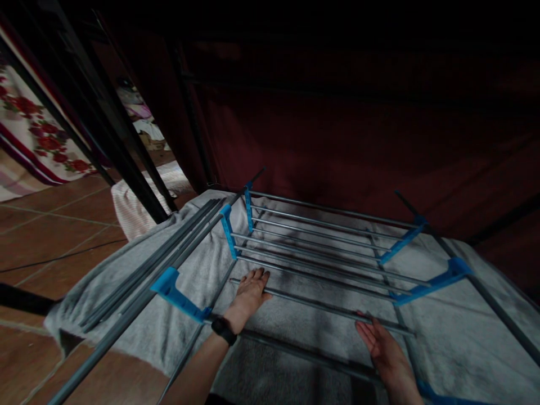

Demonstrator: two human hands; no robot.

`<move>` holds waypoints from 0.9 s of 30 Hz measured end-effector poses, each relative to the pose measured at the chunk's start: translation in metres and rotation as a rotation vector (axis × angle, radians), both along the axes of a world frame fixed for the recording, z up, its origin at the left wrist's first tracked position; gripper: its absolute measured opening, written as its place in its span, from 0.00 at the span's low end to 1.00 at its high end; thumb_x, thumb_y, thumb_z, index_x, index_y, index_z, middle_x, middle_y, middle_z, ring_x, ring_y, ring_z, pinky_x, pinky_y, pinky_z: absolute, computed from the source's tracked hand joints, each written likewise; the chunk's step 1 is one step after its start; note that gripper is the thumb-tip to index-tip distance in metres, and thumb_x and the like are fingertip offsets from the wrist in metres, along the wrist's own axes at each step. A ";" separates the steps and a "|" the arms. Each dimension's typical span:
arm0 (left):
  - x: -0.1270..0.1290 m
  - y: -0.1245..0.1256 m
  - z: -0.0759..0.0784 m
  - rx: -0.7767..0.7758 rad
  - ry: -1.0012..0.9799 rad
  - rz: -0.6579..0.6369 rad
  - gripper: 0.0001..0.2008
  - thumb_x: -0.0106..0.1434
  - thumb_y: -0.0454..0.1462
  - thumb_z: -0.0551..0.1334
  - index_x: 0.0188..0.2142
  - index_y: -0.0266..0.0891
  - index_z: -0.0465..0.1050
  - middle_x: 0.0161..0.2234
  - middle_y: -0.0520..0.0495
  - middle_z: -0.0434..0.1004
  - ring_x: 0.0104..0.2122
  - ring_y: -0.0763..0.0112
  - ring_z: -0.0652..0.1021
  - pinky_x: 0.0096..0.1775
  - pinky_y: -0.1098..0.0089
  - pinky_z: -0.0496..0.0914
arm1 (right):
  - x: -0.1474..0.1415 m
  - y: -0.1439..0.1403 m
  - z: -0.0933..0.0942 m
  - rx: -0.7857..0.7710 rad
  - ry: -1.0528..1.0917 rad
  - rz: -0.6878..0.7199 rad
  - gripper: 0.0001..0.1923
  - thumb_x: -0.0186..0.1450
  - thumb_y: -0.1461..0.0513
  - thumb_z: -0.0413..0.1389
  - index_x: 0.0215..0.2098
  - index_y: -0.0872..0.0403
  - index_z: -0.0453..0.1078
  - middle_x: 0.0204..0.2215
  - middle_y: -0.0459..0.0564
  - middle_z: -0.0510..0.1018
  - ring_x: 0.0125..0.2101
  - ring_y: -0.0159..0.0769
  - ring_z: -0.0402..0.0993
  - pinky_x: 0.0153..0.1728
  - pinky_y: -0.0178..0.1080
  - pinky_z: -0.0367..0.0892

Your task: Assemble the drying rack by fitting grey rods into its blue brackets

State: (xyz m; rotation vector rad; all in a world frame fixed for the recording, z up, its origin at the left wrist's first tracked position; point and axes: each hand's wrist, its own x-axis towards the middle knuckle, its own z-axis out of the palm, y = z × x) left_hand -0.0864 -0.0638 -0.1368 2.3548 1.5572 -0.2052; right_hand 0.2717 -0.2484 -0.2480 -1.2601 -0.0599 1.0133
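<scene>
A grey metal tube [312,304] lies crosswise near the front of a rack frame made of grey tubes and blue plastic brackets. My left hand [252,295], with a dark watch on its wrist, is laid over the tube near its left end and grips it from above. Around the right part of the same tube, my right hand [382,343] has its fingertips and thumb. Both tube ends stand apart from the brackets. Left of my left hand is one blue bracket [179,295]. Beyond are a back-left bracket [229,232] and a right bracket [434,282], joined by several cross tubes [320,264].
Several loose tubes [152,264] lie bundled on the left of the grey blanket [472,349] under the rack. Dark metal posts [113,129] stand at the left, and a dark red curtain [337,146] hangs behind. Brown tiled floor [63,236] shows at left.
</scene>
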 end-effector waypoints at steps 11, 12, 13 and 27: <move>-0.008 0.003 -0.001 0.146 -0.022 0.136 0.29 0.73 0.50 0.55 0.67 0.39 0.65 0.69 0.37 0.64 0.66 0.50 0.68 0.64 0.53 0.64 | 0.002 0.000 -0.002 -0.022 -0.047 0.052 0.16 0.54 0.51 0.69 0.34 0.50 0.76 0.38 0.55 0.83 0.50 0.54 0.80 0.58 0.52 0.73; -0.009 0.005 -0.001 0.145 0.003 0.172 0.27 0.73 0.49 0.55 0.66 0.40 0.66 0.69 0.38 0.65 0.65 0.50 0.69 0.62 0.53 0.65 | 0.001 0.000 -0.002 -0.024 -0.069 0.061 0.16 0.54 0.50 0.68 0.34 0.50 0.76 0.39 0.56 0.83 0.51 0.54 0.79 0.58 0.53 0.73; -0.010 0.007 -0.001 0.139 0.024 0.199 0.26 0.73 0.47 0.55 0.65 0.40 0.67 0.68 0.38 0.66 0.64 0.51 0.70 0.61 0.54 0.67 | 0.001 0.000 -0.002 -0.028 -0.095 0.067 0.16 0.54 0.50 0.67 0.35 0.50 0.76 0.40 0.56 0.83 0.51 0.55 0.79 0.58 0.54 0.73; -0.024 0.017 -0.001 0.101 0.104 0.317 0.25 0.71 0.44 0.56 0.66 0.43 0.65 0.67 0.36 0.66 0.63 0.49 0.68 0.54 0.56 0.71 | -0.005 0.002 0.011 -0.052 -0.087 0.065 0.18 0.52 0.50 0.67 0.36 0.50 0.75 0.42 0.57 0.82 0.57 0.59 0.73 0.62 0.57 0.69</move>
